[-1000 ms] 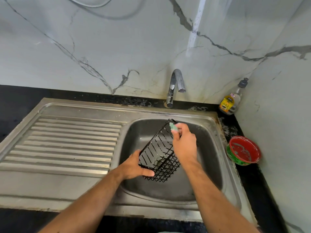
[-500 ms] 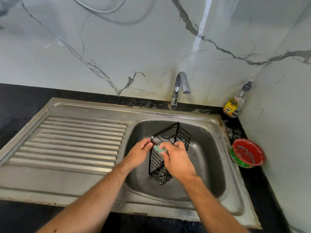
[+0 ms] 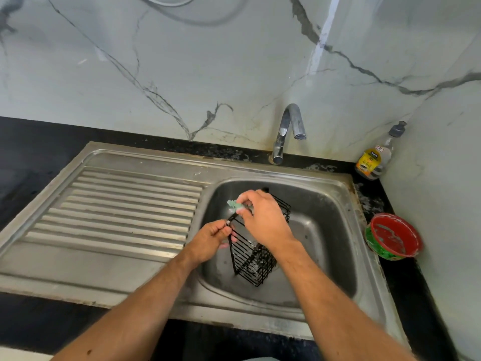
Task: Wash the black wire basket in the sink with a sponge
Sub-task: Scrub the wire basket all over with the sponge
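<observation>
The black wire basket with thin parallel bars (image 3: 256, 256) stands tilted on end in the stainless steel sink basin (image 3: 325, 230), its lower end near the drain and its open rim raised toward the person. The left hand (image 3: 210, 242) pinches the near corner of the rim between thumb and fingers, steadying it. The right hand (image 3: 263, 220) reaches over the top of the basket and holds a small pale green sponge (image 3: 234, 204) in its fingertips, pressed against the upper rim wire. This looks like the scrubbing step, working along the top edge. Next the sponge likely needs to travel down the side bars and into the bottom grid, which calls for the left hand to turn the basket so fresh wires face up. No water runs from the curved chrome tap (image 3: 289, 131). A yellow-labelled clear soap bottle (image 3: 374, 160) and a red and green round bowl (image 3: 393, 237) sit on the black table to the right of the sink.
</observation>
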`<state>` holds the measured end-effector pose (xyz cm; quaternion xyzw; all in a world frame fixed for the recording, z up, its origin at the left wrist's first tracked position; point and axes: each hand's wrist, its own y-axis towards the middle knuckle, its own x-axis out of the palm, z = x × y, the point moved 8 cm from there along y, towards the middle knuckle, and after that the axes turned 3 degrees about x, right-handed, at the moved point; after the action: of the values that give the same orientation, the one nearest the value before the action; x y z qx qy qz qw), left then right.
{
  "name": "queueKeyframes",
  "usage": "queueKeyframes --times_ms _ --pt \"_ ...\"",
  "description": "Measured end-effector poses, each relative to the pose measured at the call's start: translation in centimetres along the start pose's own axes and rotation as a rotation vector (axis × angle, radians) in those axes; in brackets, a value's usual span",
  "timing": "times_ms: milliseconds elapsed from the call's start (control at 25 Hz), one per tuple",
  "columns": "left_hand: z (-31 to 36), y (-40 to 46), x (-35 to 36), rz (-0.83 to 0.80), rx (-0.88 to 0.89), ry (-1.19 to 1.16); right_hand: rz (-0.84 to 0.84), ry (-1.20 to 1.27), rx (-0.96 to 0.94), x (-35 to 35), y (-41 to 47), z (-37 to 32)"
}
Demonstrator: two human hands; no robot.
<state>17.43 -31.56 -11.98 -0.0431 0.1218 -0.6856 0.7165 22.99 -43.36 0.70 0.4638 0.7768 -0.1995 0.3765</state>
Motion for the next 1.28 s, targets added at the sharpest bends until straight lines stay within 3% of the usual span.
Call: queueKeyframes --times_ms 120,400,640,760,840,1120,1280 --pt "0.7 0.0 0.7 -0.031 0.078 0.01 -0.079 0.061 0.006 2.1 0.9 0.1" --pt "1.5 -0.6 1.6 -0.078 0.132 -0.036 0.071 0.176 0.094 1.0 -2.0 2.7" --pt "1.3 -1.6 1.7 -0.058 -0.031 -0.103 0.155 0.256 0.244 -0.3 -2.6 3.9" --pt "1.6 -1.9 2.2 -0.062 -0.004 0.122 0.151 0.329 0.269 -0.2 -3.3 4.3" --pt "2.6 -2.1 2.6 -0.06 0.004 0.258 0.155 0.273 0.257 -0.3 -3.7 4.0" --pt "3.2 -2.1 2.7 -0.035 -0.048 0.326 0.151 -0.021 0.002 0.1 -3.6 0.6" --pt "3.0 -2.4 3.2 0.033 -0.059 0.324 0.268 -0.301 0.046 -2.1 -3.7 3.8"
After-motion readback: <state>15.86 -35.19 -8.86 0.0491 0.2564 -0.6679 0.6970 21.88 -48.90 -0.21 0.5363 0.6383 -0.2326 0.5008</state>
